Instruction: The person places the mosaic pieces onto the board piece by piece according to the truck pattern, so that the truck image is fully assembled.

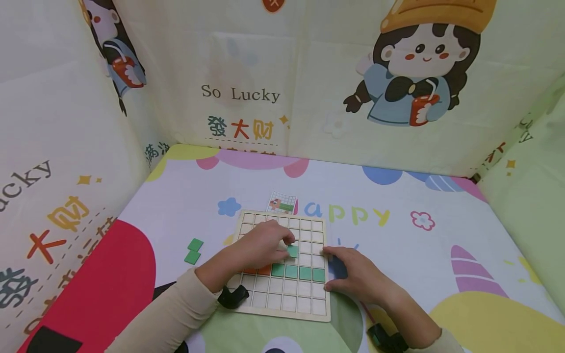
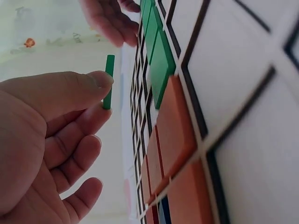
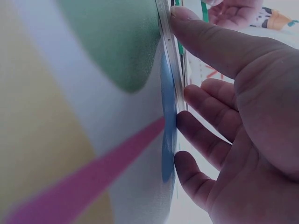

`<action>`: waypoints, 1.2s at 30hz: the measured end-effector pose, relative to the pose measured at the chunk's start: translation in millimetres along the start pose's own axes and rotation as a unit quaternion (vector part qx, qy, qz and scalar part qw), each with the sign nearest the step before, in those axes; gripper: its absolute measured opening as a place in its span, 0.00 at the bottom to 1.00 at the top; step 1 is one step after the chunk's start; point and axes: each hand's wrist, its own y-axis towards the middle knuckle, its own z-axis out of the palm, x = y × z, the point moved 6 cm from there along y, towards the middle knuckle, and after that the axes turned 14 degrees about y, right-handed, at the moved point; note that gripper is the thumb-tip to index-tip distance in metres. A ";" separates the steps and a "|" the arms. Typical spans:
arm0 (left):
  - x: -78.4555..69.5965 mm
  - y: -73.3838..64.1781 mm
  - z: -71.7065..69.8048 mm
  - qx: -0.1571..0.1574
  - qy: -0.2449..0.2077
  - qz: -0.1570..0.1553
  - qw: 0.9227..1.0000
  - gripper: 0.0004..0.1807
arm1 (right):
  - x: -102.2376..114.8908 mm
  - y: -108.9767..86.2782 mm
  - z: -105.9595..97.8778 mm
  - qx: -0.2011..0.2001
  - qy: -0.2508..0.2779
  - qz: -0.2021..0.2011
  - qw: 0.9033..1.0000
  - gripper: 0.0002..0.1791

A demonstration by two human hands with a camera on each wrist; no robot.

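Observation:
My left hand [image 1: 260, 242] pinches a green square tile [image 2: 108, 81] between thumb and index finger, held on edge above the grid board in the left wrist view. The wooden grid board [image 1: 282, 315] lies flat under that hand. One row of it holds several green tiles [image 1: 291, 271] at the right, with orange tiles [image 2: 175, 126] beside them, partly hidden by my left hand in the head view. At the board's right edge, my right hand [image 1: 359, 274] rests with thumb and fingertips touching the rim, fingers loosely bent.
Two loose green tiles [image 1: 192, 257] lie left of the board. A small picture card [image 1: 282, 202] with a gridded coloured pattern sits just behind its far edge. Printed cloth [image 1: 247, 49] walls the table at the back and sides.

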 end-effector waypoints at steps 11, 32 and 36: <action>-16.1 12.5 9.1 0.012 0.010 0.001 1.000 0.13 | 1.1 -0.2 -1.2 -0.001 -0.001 0.002 1.000 0.42; -36.0 29.9 22.2 0.028 0.030 -0.010 0.999 0.13 | 2.5 -0.8 -1.8 0.002 0.002 -0.002 1.000 0.42; -38.8 32.2 22.8 0.026 0.037 -0.003 0.999 0.13 | 2.6 -0.6 -2.0 0.003 0.004 -0.002 1.000 0.43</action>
